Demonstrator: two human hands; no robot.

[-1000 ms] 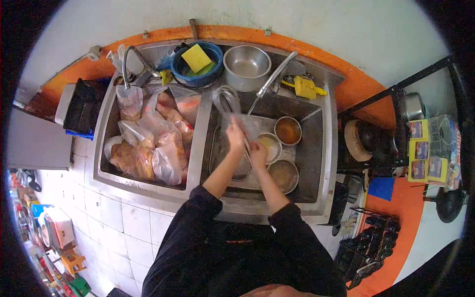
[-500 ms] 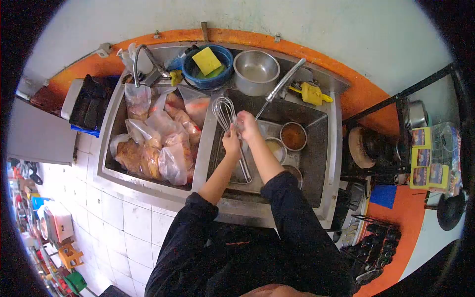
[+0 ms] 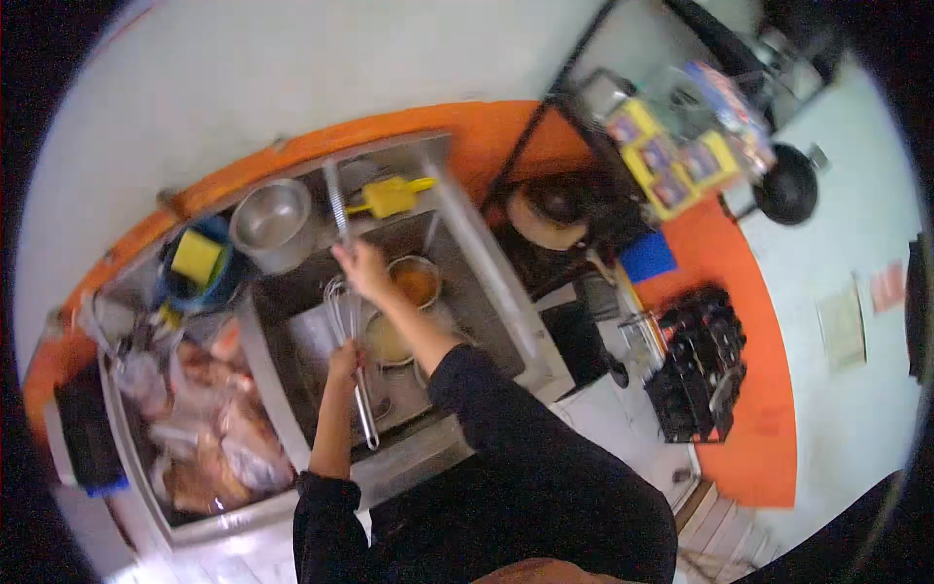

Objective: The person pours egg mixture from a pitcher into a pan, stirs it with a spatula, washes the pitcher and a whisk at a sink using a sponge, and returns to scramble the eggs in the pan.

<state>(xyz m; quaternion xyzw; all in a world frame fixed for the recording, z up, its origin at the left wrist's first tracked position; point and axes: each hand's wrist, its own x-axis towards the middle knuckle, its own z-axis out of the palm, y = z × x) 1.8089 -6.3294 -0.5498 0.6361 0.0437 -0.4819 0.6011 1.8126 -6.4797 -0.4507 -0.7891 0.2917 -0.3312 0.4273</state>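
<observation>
My left hand [image 3: 344,361] is closed round the wire whisk [image 3: 364,397], whose wires point up over the right sink basin [image 3: 479,326]. My right hand [image 3: 361,271] is at the lower end of the metal faucet spout [image 3: 336,200]; its fingers look bent and blurred, and their hold is unclear. Below and right of that hand stands a metal bowl with orange-brown liquid [image 3: 416,282]. Another bowl with pale yellowish contents [image 3: 389,339] lies partly behind my right forearm.
Bagged meat [image 3: 219,428] fills the left basin. Behind the basins are a blue tub [image 3: 226,282] with a yellow sponge [image 3: 197,257], a metal pot [image 3: 271,224] and a yellow brush-like tool [image 3: 391,198]. A black rack [image 3: 693,360] stands right.
The view has turned and shifted right. My right hand has moved away from the whisk to the faucet spout. My left hand still holds the whisk.
</observation>
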